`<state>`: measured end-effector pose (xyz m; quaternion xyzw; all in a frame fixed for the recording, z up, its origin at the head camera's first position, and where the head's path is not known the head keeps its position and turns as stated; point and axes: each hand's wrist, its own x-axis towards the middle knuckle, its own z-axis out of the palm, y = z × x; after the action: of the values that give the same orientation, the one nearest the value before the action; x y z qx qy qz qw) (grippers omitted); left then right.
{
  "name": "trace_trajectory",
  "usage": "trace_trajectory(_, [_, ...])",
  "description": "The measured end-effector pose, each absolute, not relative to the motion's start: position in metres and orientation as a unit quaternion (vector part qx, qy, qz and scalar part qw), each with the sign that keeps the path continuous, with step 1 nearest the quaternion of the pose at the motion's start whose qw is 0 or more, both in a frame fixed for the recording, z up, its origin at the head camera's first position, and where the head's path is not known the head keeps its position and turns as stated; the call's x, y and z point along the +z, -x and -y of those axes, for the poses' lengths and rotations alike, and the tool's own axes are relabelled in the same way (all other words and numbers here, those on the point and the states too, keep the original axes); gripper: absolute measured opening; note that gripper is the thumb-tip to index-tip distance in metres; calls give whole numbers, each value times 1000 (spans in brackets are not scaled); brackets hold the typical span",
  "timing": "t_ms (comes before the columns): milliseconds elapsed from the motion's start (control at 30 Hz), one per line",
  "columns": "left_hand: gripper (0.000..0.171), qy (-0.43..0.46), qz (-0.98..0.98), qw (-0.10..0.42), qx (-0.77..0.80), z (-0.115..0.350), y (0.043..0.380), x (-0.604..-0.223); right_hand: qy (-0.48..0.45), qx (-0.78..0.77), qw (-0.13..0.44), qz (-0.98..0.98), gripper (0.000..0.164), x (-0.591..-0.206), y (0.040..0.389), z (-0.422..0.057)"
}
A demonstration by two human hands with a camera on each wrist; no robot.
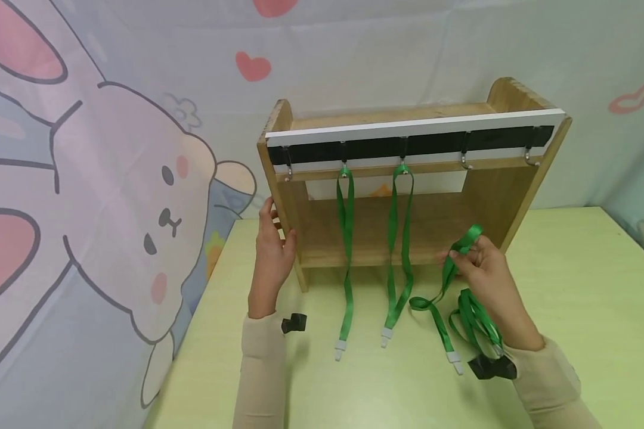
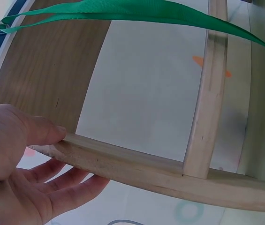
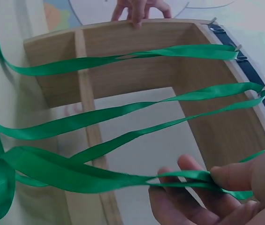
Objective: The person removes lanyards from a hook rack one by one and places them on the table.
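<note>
My left hand (image 1: 273, 256) grips the left side panel of a small wooden rack (image 1: 372, 232), thumb on the inner side and fingers outside. In my right hand (image 1: 488, 271), thumb and fingers pinch the loop end of a green lanyard (image 1: 468, 238) before the rack's right half, below the hooks. Its strap twists down to a pale clip (image 1: 454, 359) low over the table. One green lanyard (image 1: 347, 286) hangs from the second hook from the left, and another hanging lanyard (image 1: 391, 286) from the third. The outer left hook (image 1: 288, 173) and two right hooks (image 1: 465, 161) bear nothing.
Beside my right wrist, more green lanyard strap (image 1: 469, 310) lies bundled on the pale green table (image 1: 354, 393). A black strip (image 1: 375, 148) on a white board carries the hooks across the rack's front. Behind stands a cloth backdrop (image 1: 354, 71) with a cartoon rabbit.
</note>
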<state>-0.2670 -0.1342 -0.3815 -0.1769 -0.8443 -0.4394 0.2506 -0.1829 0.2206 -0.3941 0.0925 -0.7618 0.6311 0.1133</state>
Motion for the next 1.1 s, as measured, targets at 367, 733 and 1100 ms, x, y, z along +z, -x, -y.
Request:
trace_trajectory(367, [72, 172, 846, 246, -441, 133, 266, -381, -122, 612, 37, 780, 12, -411, 185, -225])
trace_trajectory(733, [74, 162, 849, 243, -441, 133, 266, -380, -89, 607, -31, 789, 17, -437, 181, -216])
trace_trajectory(1100, [74, 161, 849, 241, -442, 133, 266, -380, -71, 576, -71, 811, 24, -463, 176, -208])
